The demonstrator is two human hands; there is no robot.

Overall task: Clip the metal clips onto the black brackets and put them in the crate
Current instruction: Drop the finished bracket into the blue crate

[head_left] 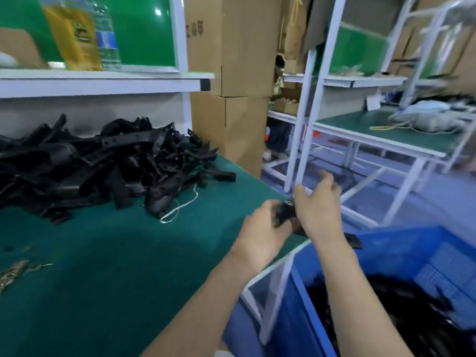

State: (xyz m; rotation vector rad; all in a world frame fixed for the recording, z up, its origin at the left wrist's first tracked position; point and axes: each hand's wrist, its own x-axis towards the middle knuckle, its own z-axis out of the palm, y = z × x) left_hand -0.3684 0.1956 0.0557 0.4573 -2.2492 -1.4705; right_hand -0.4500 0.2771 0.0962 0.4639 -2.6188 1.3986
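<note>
Gripping one end of a black bracket (284, 215), the left hand (265, 228) holds it over the edge of the bench (128, 266), centre right of the frame. The right hand (319, 212) lies over the bracket with its fingers lifted and blurred; I cannot tell whether it grips. A blue crate (401, 243) holding dark parts sits at lower right. A pile of brackets (90, 163) lies at left, and metal clips (13, 274) at the lower left edge.

bright even indoor light, heavy motion blur throughout, glare on green board (144, 24), wide-angle bending at edges
</note>
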